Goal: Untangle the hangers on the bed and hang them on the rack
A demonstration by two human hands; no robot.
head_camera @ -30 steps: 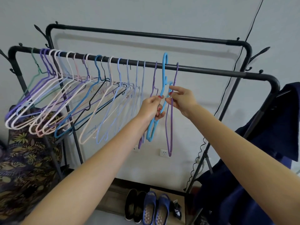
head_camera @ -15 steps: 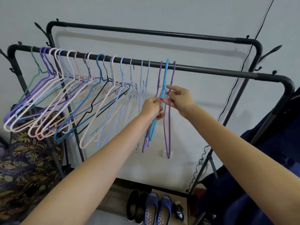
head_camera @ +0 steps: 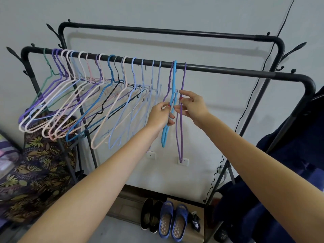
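Observation:
A black clothes rack has a near rail [head_camera: 228, 70] that carries a row of several coloured hangers [head_camera: 91, 95] on its left half. At the right end of that row a bright blue hanger [head_camera: 174, 81] hangs edge-on, with a purple hanger [head_camera: 181, 130] just right of it. My left hand [head_camera: 160, 114] curls round the blue hanger's lower part. My right hand [head_camera: 192, 105] pinches the purple hanger near its shoulder, fingers partly spread. The bed is out of view.
A second, higher rail [head_camera: 157, 30] runs behind. Dark blue clothing [head_camera: 284, 181] hangs at the rack's right end and a leaf-print fabric [head_camera: 35, 163] at its left. Shoes [head_camera: 164, 218] stand on the floor below. A black cable [head_camera: 263, 67] runs down the wall.
The blue hanger's hook has settled onto the near rail beside the purple ones. My hands have dropped slightly and parted, and my view has shifted down and back.

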